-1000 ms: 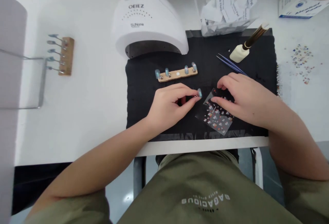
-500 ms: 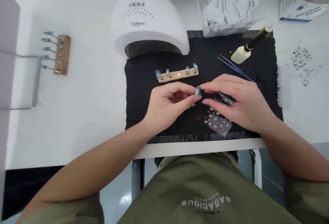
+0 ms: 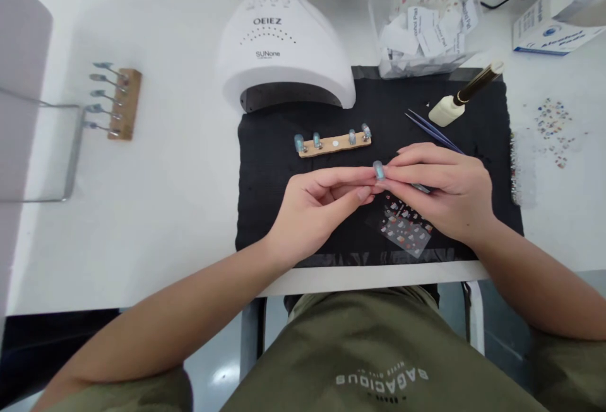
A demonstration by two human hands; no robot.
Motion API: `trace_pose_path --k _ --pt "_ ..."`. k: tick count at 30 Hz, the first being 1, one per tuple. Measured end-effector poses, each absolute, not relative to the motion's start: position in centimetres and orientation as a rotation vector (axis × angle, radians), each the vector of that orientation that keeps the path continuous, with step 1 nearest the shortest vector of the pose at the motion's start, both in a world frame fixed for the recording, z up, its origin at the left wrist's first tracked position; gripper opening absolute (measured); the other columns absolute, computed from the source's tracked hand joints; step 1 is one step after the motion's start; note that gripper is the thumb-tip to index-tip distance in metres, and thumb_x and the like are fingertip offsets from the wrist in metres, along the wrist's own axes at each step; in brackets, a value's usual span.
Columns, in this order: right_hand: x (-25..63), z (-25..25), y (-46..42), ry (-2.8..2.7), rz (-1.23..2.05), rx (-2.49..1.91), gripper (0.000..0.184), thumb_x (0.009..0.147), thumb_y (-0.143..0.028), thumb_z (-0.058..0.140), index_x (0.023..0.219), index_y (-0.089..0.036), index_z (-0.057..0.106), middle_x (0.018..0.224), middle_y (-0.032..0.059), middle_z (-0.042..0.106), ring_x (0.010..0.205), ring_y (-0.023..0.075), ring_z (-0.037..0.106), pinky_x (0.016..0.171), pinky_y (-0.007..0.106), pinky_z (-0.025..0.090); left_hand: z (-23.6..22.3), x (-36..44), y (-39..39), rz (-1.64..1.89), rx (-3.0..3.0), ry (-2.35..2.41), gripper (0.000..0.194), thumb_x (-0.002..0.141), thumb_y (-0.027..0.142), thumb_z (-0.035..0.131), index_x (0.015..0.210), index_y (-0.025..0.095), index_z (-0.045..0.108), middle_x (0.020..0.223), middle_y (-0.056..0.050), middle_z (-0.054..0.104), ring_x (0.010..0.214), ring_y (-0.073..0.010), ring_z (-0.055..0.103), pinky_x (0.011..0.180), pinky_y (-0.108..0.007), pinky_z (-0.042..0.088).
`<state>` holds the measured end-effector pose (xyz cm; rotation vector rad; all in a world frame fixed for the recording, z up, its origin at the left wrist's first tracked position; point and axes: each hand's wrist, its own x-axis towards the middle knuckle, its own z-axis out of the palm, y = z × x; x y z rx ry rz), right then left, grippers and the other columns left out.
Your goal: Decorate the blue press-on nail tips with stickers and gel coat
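Observation:
A glossy blue-grey false nail point(image 3: 379, 170) is held between my two hands over a black mat point(image 3: 269, 210). My left hand point(image 3: 317, 210) has its fingers closed together, with the fingertips against the nail's left side and the thumb lower down. From the right, my right hand point(image 3: 445, 188) pinches the nail between thumb and fingers. Just beyond my hands lies a wooden strip point(image 3: 326, 146) with several similar nails mounted on it and a white dot in a gap. Beneath my right hand is a clear sticker sheet point(image 3: 408, 230) with small printed motifs, partly covered.
A white nail lamp point(image 3: 288, 52) stands at the back, beside a clear bin of alcohol pads point(image 3: 421, 36). Blue tweezers point(image 3: 433, 131) and a polish bottle point(image 3: 447, 109) lie right. Loose gems point(image 3: 553, 125) are scattered farther right. Another nail stand point(image 3: 125, 104) sits left.
My hands have come together, and the right fingers now pinch the false nail that the left thumb and finger held. The whole view has shifted slightly.

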<state>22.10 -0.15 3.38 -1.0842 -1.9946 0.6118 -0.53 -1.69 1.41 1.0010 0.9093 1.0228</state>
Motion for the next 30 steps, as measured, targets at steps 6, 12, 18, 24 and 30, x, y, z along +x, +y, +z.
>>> trace_pose_path --k 6,12,18,24,30 --pt "22.2 3.3 0.4 -1.932 0.579 -1.237 0.016 0.102 -0.026 0.080 0.097 -0.037 0.091 0.103 -0.0007 0.092 0.092 0.0246 0.086 0.085 0.045 0.074 2.5 -1.0 -1.7 0.947 1.160 0.974 0.006 0.097 0.025 0.088 0.102 0.021 0.088 0.098 -0.006 0.090 0.085 -0.0196 0.088 0.066 -0.025 0.071" --pt "22.5 1.7 1.4 -1.994 0.745 -1.247 0.014 0.097 -0.022 0.081 0.095 -0.032 0.091 0.101 -0.0002 0.092 0.092 0.0243 0.085 0.089 0.044 0.070 3.0 -1.0 -2.3 0.935 1.819 0.888 0.004 0.098 0.018 0.079 0.094 0.019 0.078 0.078 0.000 0.079 0.062 -0.0095 0.069 0.055 -0.020 0.053" --pt "22.3 0.2 1.8 -2.061 0.763 -1.260 0.012 0.097 -0.024 0.086 0.092 -0.033 0.092 0.098 0.0003 0.091 0.093 0.0253 0.082 0.094 0.049 0.057 2.1 -1.0 -2.6 0.935 2.151 0.743 0.005 0.101 0.022 0.075 0.097 0.020 0.074 0.079 0.001 0.079 0.061 -0.0104 0.067 0.056 -0.022 0.053" --pt "22.4 0.0 2.3 -2.108 0.723 -1.319 0.009 0.094 -0.023 0.089 0.091 -0.031 0.093 0.098 0.0025 0.087 0.093 0.0232 0.077 0.089 0.045 0.048 1.6 -1.2 -2.3 0.867 2.231 0.736 0.008 0.103 0.022 0.073 0.096 0.019 0.073 0.080 0.000 0.079 0.063 -0.0110 0.068 0.058 -0.024 0.054" --pt "23.0 0.8 2.6 -2.085 0.799 -1.360 0.008 0.092 -0.029 0.089 0.098 -0.029 0.093 0.103 0.0026 0.086 0.091 0.0227 0.076 0.088 0.042 0.056 1.5 -1.0 -2.5 0.891 2.324 0.774 0.012 0.107 0.020 0.069 0.098 0.017 0.075 0.079 0.000 0.077 0.061 -0.0108 0.066 0.058 -0.024 0.051"
